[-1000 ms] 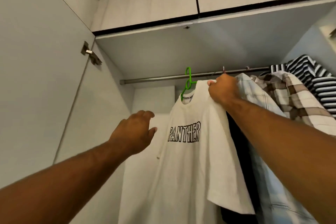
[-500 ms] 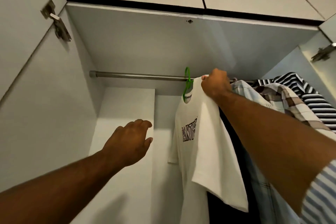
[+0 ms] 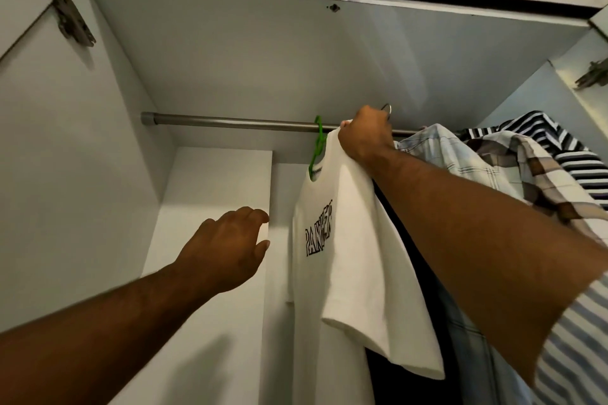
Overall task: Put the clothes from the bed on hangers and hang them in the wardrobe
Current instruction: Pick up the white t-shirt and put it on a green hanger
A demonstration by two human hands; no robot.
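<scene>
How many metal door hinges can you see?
2. One hinge is on the door at upper left; the other hinge is at the right edge. More may be out of view.

Striped sleeve [image 3: 574,352], bare forearms
Pale blue and white stripes are seen on the sleeve worn on the right arm [image 3: 477,223]; the left forearm [image 3: 98,332] is uncovered.

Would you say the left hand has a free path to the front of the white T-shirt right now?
Probably yes. The left hand hovers open beside the white T-shirt with nothing between them; the right hand grips the shirt's shoulder higher up, out of that path.
</scene>
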